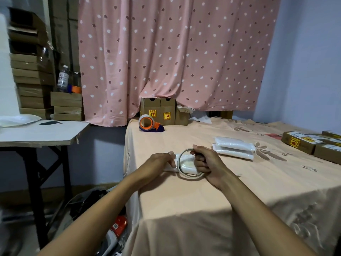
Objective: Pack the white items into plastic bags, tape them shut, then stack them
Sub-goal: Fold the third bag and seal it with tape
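So my left hand (160, 160) lies with fingers flat on the left end of the bagged white item (186, 164), pinning it near the left edge of the table (184, 209) so the bag mouth can't shift while I tape. My right hand (206, 161) is curled tight round a thin tape roll (190, 176), held right over the packet, I'd say to lay a strip across the fold. Two finished packets (233, 147) sit stacked off to my right, near enough to add this one.
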